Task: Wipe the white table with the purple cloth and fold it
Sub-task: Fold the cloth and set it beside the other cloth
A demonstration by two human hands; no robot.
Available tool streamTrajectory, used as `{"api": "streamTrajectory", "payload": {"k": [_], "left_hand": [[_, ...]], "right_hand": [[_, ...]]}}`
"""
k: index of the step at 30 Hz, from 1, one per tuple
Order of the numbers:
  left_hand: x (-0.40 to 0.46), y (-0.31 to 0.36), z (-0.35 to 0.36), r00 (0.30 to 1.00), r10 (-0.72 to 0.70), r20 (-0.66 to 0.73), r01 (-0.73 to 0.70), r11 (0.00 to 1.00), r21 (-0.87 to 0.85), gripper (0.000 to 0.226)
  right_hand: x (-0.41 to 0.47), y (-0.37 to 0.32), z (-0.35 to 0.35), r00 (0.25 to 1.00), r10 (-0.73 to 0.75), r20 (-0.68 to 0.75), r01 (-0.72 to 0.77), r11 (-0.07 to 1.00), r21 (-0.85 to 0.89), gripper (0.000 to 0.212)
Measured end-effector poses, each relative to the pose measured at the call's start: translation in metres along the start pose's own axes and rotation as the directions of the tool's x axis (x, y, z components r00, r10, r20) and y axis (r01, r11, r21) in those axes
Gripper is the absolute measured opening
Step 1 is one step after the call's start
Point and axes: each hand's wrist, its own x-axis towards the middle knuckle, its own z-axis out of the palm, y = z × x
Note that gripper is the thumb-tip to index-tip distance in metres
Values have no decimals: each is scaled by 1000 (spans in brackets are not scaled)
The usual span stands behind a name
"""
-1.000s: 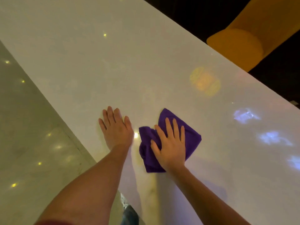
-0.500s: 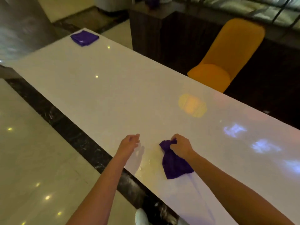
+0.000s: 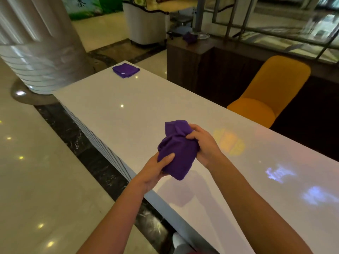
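The purple cloth is being held bunched and crumpled in the air above the near part of the white table, clear of the surface, with its shadow being cast on the tabletop just below. The lower left edge of the bundle is being gripped by the left hand, whose thumb is being pressed flat against the front of the fabric while the other fingers are being curled underneath, out of sight. The upper right side of the cloth is being clutched by the right hand, fingers closed around a gathered fold. A loose corner is being left hanging downward between the two wrists. A second folded purple cloth is being observed lying flat at the far end of the table, well apart from the hands. Ceiling lights and coloured patches are being reflected in the glossy tabletop. An orange chair is being seen beside the far long edge of the table, and a white fluted column is being seen beyond its far end.
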Motion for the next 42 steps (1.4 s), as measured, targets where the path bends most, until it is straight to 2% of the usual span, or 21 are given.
{"api": "streamTrajectory", "payload": {"k": [4, 9, 13, 16, 18, 21, 23, 26, 28, 31, 32, 33, 34, 35, 37, 38, 39, 41, 42], "left_hand": [[17, 23, -26, 995, 45, -88, -45, 999, 2, 61], [60, 51, -86, 951, 134, -280, -96, 985, 144, 43], [100, 88, -134, 930, 166, -328, -80, 962, 261, 31], [126, 117, -166, 928, 189, -322, -52, 919, 390, 20], [144, 134, -182, 928, 208, -309, -26, 864, 503, 12], [170, 157, -205, 931, 281, -232, -35, 702, 711, 8], [186, 172, -220, 911, 375, -170, -104, 609, 786, 9], [206, 198, -243, 848, 522, -89, -223, 505, 834, 12], [221, 218, -262, 852, 517, -81, -267, 563, 782, 12], [244, 246, -296, 931, 340, -137, -209, 800, 563, 17], [250, 254, -309, 943, 302, -140, -192, 837, 513, 18], [255, 263, -322, 949, 287, -133, -190, 852, 488, 19], [260, 272, -334, 951, 287, -119, -199, 857, 476, 17], [264, 281, -346, 951, 294, -98, -214, 853, 476, 14], [272, 298, -366, 956, 292, -11, -244, 818, 521, 9], [276, 308, -374, 959, 277, 59, -262, 785, 561, 8], [281, 316, -380, 956, 261, 130, -285, 742, 606, 8], [292, 333, -391, 940, 233, 248, -340, 651, 679, 10], [298, 341, -395, 932, 220, 288, -361, 627, 690, 11]], "right_hand": [[36, 19, 14, 1000, 19, 4, -20, 980, 199, 38], [100, 57, 28, 996, 68, -66, -51, 969, 242, 42], [156, 66, 54, 989, 124, -82, -109, 980, 167, 46], [191, 62, 78, 990, 94, -108, -90, 995, 43, 39], [210, 57, 90, 986, 72, -148, -75, 997, -15, 30], [238, 50, 111, 976, 59, -211, -70, 996, -47, 20], [254, 47, 124, 969, 71, -235, -71, 997, 7, 19], [277, 41, 151, 969, 115, -217, -77, 981, 176, 19], [294, 39, 173, 965, 143, -219, -76, 955, 288, 20], [318, 35, 207, 957, 140, -252, -35, 924, 381, 28], [327, 34, 217, 953, 124, -277, -9, 924, 382, 30], [334, 34, 228, 943, 101, -318, 13, 942, 337, 31], [340, 34, 239, 924, 64, -377, 18, 977, 210, 31], [346, 35, 250, 896, 8, -445, -10, 1000, -3, 32], [355, 40, 270, 823, -206, -529, -50, 902, -429, 44], [359, 39, 283, 816, -315, -485, 3, 841, -540, 50], [364, 35, 296, 845, -366, -391, 83, 811, -580, 55], [376, 25, 324, 934, -325, -149, 188, 802, -567, 62], [385, 21, 336, 956, -285, -67, 199, 800, -566, 65]]}}
